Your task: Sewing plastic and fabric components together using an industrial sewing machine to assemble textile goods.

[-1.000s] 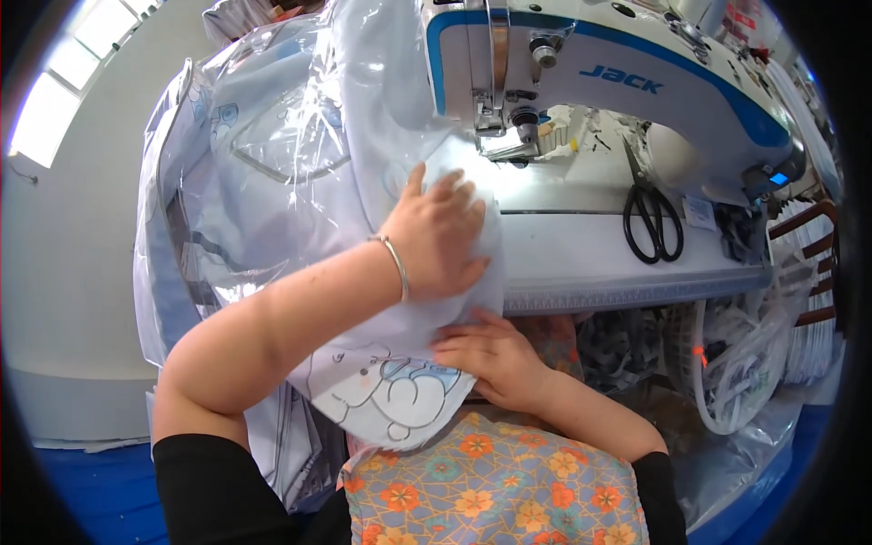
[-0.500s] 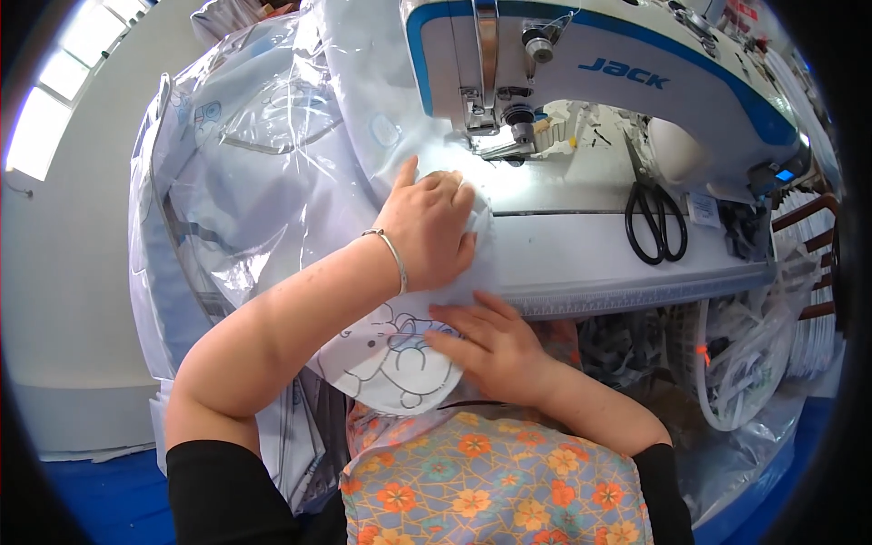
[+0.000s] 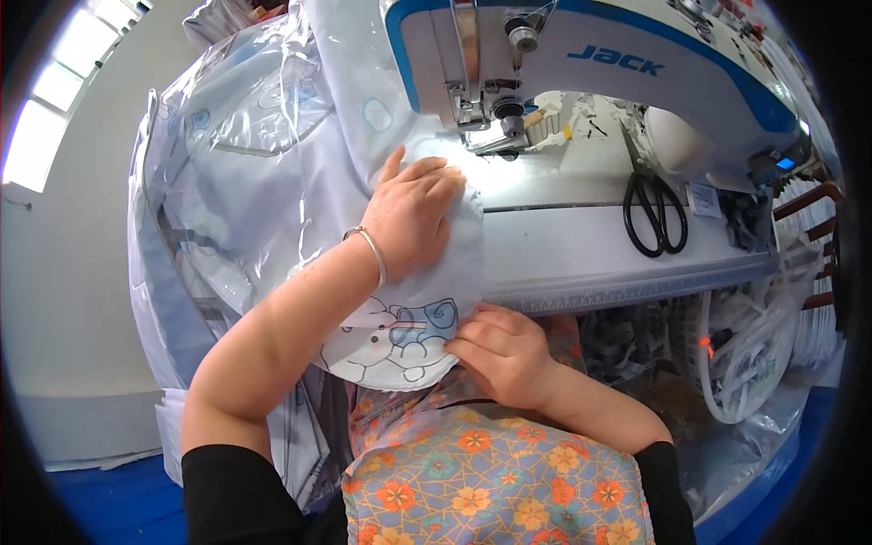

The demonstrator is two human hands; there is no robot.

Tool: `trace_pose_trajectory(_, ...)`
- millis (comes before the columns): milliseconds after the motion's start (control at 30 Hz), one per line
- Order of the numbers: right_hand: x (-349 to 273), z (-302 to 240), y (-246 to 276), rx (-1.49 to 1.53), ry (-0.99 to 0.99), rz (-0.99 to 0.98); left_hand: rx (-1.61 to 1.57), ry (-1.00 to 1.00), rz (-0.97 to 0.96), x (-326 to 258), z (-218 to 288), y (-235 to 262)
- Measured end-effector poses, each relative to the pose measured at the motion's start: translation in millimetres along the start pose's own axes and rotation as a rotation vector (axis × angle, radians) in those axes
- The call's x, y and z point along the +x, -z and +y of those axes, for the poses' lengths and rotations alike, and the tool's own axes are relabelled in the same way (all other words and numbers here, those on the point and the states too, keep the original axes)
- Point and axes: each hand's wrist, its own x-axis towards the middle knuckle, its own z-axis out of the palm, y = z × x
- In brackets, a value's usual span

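A pale blue fabric piece [image 3: 400, 350] with a cartoon animal print and a rounded edge hangs over the table's front edge toward my lap. My left hand [image 3: 413, 213] lies on its upper part with fingers stretched out, just in front of the sewing machine's presser foot [image 3: 495, 145]. At the print's right edge, my right hand [image 3: 510, 354] has its thumb and fingers closed on the fabric's rim. The sewing machine [image 3: 563, 64] is white with a blue stripe, and its lamp lights the needle area.
Black-handled scissors [image 3: 654, 213] lie on the machine table's right side. A ruler strip [image 3: 636, 283] runs along the front edge. Clear plastic sheeting over pale fabric [image 3: 263, 173] piles up at left. A white basket [image 3: 727, 400] with plastic stands below right.
My right hand's fingers have gone from spread over the print to closed on its edge. My left hand has shifted slightly left, and the fabric's lower edge has risen a little.
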Motion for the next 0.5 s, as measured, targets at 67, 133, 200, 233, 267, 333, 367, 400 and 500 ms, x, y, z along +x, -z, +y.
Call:
trace_pose_trajectory(67,-5,4,4,0.022,-0.039,-0.004,-0.053,0.195,-0.057,4,17,12)
trace_pose_trajectory(133,-8,4,6,-0.005,-0.059,-0.045,0.049,0.147,0.0,0,15,2)
trace_pose_trajectory(200,-2,2,7,-0.052,-0.058,-0.05,0.155,0.105,0.061,-3,11,-9)
trace_pose_trajectory(233,1,1,7,-0.098,-0.058,-0.057,0.176,0.085,0.11,-2,8,-14)
trace_pose_trajectory(267,2,0,6,-0.101,-0.061,-0.052,0.196,0.057,0.157,0,8,-16)
trace_pose_trajectory(333,3,-1,5,-0.11,-0.048,-0.054,0.103,0.054,0.142,0,7,-14)
trace_pose_trajectory(367,3,1,6,-0.114,-0.053,-0.052,0.005,0.057,0.126,4,8,-10)
trace_pose_trajectory(400,3,3,9,-0.119,-0.091,-0.036,0.002,0.052,0.124,6,11,-6)
trace_pose_trajectory(500,9,10,13,-0.108,-0.128,-0.029,0.025,0.084,0.073,5,19,3)
